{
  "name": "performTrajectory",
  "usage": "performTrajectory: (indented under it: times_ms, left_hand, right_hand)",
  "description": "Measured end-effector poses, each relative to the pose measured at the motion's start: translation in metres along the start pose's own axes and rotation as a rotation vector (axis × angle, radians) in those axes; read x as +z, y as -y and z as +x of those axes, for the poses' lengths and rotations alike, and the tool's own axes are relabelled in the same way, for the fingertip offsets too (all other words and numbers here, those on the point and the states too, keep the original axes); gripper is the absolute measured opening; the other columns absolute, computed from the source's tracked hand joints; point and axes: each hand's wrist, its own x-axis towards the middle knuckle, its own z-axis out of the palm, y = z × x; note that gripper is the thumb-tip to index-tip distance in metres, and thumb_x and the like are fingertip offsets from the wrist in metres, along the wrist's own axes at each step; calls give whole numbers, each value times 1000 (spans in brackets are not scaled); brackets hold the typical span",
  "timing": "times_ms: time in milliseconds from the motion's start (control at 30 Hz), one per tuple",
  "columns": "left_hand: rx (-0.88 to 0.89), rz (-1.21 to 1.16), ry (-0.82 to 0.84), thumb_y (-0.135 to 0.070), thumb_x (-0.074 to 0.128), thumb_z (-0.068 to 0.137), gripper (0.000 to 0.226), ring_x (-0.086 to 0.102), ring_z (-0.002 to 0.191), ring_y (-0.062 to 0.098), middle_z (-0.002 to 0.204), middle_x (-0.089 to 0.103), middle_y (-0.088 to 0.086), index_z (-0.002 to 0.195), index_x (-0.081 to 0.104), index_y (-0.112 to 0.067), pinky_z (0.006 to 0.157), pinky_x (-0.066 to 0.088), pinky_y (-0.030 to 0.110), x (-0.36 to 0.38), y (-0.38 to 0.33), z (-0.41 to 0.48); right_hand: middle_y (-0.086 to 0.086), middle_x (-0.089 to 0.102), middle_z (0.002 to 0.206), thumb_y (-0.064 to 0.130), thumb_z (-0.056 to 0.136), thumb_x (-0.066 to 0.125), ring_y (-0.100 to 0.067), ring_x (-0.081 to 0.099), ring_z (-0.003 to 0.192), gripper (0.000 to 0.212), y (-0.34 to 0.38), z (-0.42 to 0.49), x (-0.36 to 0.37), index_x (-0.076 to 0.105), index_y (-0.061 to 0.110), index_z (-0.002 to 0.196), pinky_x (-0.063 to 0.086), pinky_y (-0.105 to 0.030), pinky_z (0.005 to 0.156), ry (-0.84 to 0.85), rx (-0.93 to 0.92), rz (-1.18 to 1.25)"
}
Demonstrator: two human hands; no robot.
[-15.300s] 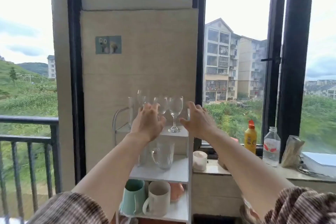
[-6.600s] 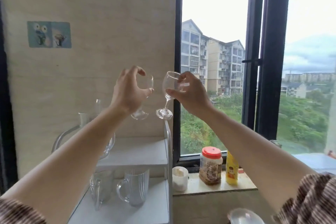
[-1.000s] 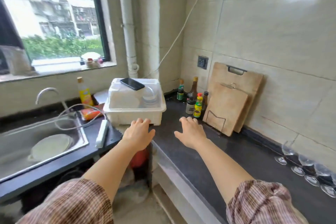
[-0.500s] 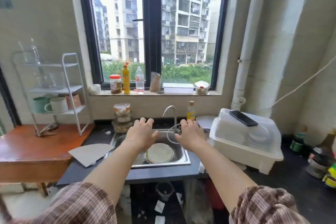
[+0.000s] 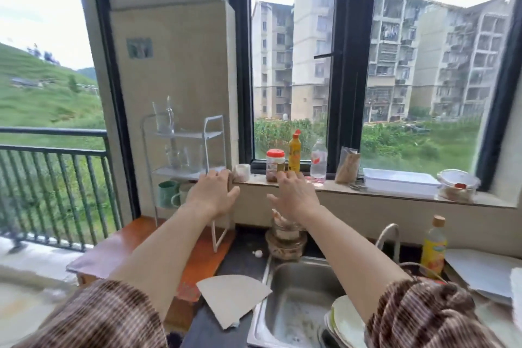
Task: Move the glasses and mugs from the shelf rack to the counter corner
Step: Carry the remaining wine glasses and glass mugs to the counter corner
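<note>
A: Grips?

B: Both released, fingers spread, holding nothing. My left grip (image 5: 214, 192) is in front of the shelf rack (image 5: 195, 135), my right grip (image 5: 293, 195) off to its right.

A: What's on the rack?

B: Clear glasses (image 5: 180, 154) on the 2 upper tiers, 2 mugs (image 5: 166, 193) on the bottom one. I judge the glass light, slick and brittle, so I'd wrap the body. The mugs look heavier, so I'd take the handles.

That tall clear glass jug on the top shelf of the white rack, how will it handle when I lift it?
The glass jug looks thin-walled and smooth, so it is probably fragile and a bit slippery. It stands tall and narrow on the rack, so a sideways nudge could tip it. It looks empty, so it is likely light.
</note>
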Motion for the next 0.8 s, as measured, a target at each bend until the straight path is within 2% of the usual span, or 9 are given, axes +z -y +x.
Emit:
performTrajectory:
  times_ms: [100, 233, 467, 567, 700, 800]
  left_hand:
    - [-63, -31, -40, -42, 44, 92, 53, 43, 126, 31, 138, 44, 14, 138, 39, -17, 101, 39, 45, -7, 38, 36]
    - [-136, -58, -82, -40, 45, 91, 52, 40, 125, 31, 139, 43, 12, 137, 39, -19, 99, 37, 44, -14, 85, 85]
    - [-146, -73, -192, -44, 45, 91, 54, 43, 126, 28, 140, 45, 10, 138, 40, -18, 99, 41, 45, -27, 173, 180]
    - [-129, -96, -206, -43, 44, 91, 53, 44, 125, 27, 140, 44, 10, 138, 39, -20, 95, 43, 44, -28, 213, 224]
    - [-132, -166, -230, -43, 45, 90, 57, 42, 125, 29, 139, 44, 12, 139, 35, -16, 94, 41, 43, -28, 266, 287]
    - [-159, -315, -264, -45, 47, 86, 63, 39, 127, 30, 136, 44, 15, 138, 34, -12, 97, 37, 42, -31, 300, 331]
  right_hand:
    - [-14, 46, 138, 39, 93, 55, -33, 38, 131, 53, 30, 53, 7, 41, 11, 135, 38, -48, 101, 0, -62, 47]
    - [-13, 50, 131, 39, 93, 53, -30, 43, 123, 52, 64, 116, 14, 41, 10, 135, 41, -43, 96, -42, -136, 63]
    - [-12, 48, 132, 39, 92, 54, -29, 40, 123, 53, 117, 226, 32, 42, 11, 136, 39, -43, 99, -80, -226, 91]
    - [-10, 50, 129, 39, 91, 56, -27, 42, 120, 50, 143, 277, 48, 44, 14, 133, 39, -40, 96, -119, -219, 139]
    - [-10, 48, 136, 40, 91, 55, -27, 40, 126, 55, 184, 350, 70, 41, 13, 137, 39, -40, 100, -143, -168, 199]
    - [-8, 47, 139, 41, 92, 54, -25, 39, 129, 54, 215, 405, 82, 41, 13, 137, 38, -39, 101, -157, -133, 263]
